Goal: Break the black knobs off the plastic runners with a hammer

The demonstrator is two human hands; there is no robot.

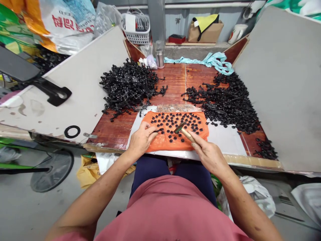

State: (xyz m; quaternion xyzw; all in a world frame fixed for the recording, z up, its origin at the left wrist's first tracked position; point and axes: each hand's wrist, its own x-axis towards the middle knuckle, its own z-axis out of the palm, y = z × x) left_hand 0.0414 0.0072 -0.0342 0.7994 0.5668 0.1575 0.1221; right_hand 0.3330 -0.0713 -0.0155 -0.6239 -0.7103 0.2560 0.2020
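— Pink shirt cloth [170, 207] is seen nearest; what is held beyond it?
— A small hammer with a wooden handle [185, 131] is gripped in the right hand [209, 155], its head over the orange rectangular mat [173, 143]. A small black plastic piece [158, 130] is pinched narrowly by the left hand [140, 140] on that mat's left part.
— How is it best done?
— The piece is best kept flat, fingertips clear of the head, and light square taps used, so neighbouring black studs [175, 119] are not disturbed.
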